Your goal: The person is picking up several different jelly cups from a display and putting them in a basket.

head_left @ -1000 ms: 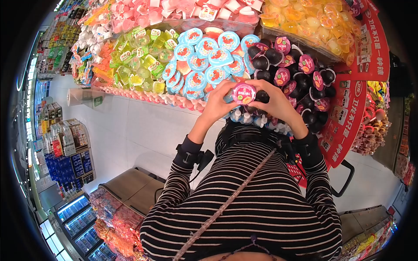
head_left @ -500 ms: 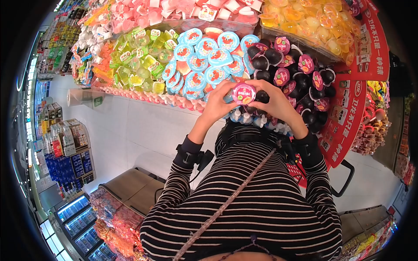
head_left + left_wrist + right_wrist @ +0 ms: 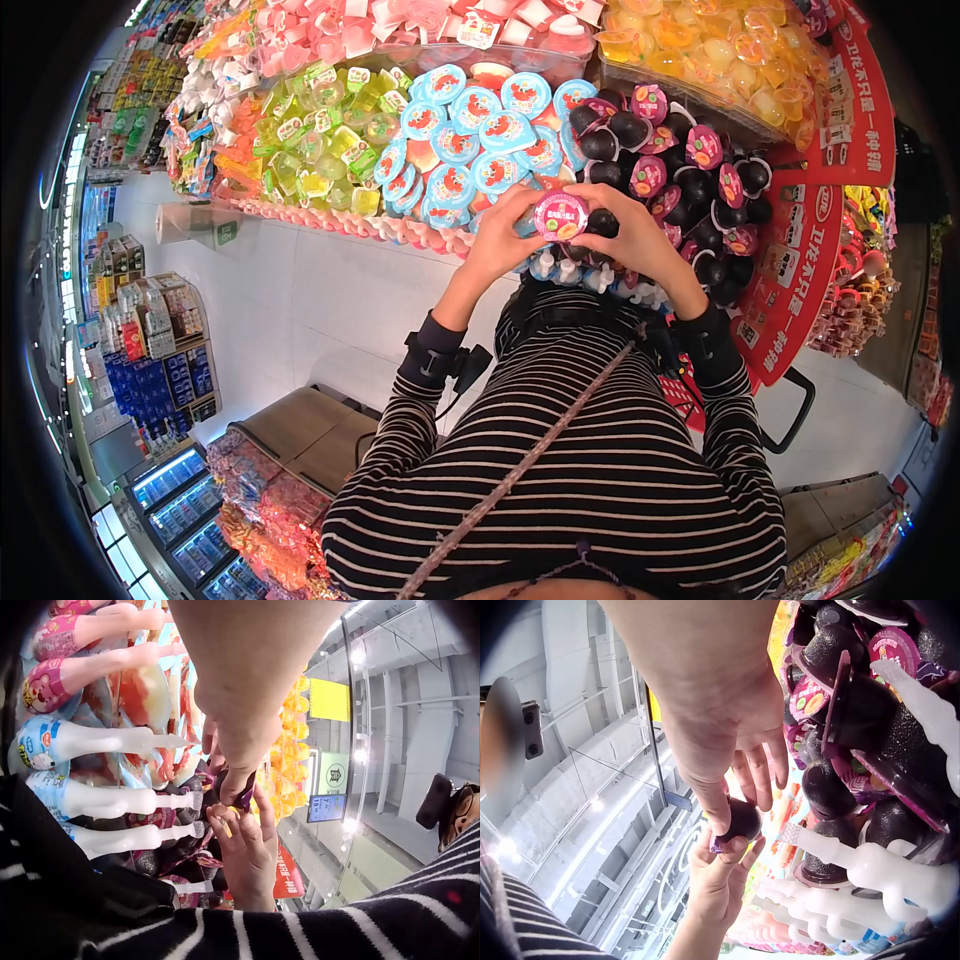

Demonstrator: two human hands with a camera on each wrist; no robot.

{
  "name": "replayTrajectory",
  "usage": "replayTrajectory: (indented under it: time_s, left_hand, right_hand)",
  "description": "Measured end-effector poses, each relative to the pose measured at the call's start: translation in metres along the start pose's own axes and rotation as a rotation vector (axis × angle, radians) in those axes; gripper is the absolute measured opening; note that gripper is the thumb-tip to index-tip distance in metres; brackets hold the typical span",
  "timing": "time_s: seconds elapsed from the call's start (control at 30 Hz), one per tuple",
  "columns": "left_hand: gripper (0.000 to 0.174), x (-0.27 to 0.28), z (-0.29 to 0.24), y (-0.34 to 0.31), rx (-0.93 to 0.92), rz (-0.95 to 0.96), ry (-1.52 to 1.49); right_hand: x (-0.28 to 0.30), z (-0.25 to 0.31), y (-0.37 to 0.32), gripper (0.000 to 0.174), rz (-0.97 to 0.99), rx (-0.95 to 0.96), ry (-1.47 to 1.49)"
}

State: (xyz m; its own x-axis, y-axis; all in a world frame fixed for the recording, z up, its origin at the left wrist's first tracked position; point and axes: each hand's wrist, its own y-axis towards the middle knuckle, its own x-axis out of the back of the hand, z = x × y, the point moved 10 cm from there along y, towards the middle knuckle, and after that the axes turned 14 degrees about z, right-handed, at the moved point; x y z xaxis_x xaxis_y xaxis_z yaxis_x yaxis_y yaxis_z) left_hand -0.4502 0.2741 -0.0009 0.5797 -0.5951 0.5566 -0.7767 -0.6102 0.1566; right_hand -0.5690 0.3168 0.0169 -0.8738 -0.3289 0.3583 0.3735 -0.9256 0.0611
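A jelly cup [image 3: 560,217] with a round pink printed lid is held in front of the body, lid facing up toward the head camera. My left hand [image 3: 497,240] pinches it from the left, and my right hand [image 3: 637,232] grips the opposite side. From the right wrist, the cup's dark rounded body [image 3: 744,820] shows between the thumbs and fingers of both hands. Just beyond the hands lies a pile of similar dark jelly cups [image 3: 692,192] with pink lids. Blue-lidded cups [image 3: 505,131] are heaped to its left.
Green jelly cups [image 3: 325,125] fill the left section, with orange ones [image 3: 715,60] at the back right. White-necked bottles [image 3: 105,739] line the display's front edge. A red printed banner [image 3: 795,270] borders the right side. Pale floor [image 3: 300,290] lies left of the body.
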Motion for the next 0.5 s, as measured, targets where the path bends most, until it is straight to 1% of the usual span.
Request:
replayTrajectory:
  time_s: [0.3,0.5]
  left_hand:
    - [0.049,-0.004,0.006,0.0,0.025,0.024,-0.038]
    - [0.051,-0.012,0.012,0.0,0.037,0.037,-0.082]
  right_hand:
    - [0.0,0.001,-0.001,0.059,0.009,-0.007,0.027]
    - [-0.002,0.006,0.001,0.068,0.053,-0.023,-0.065]
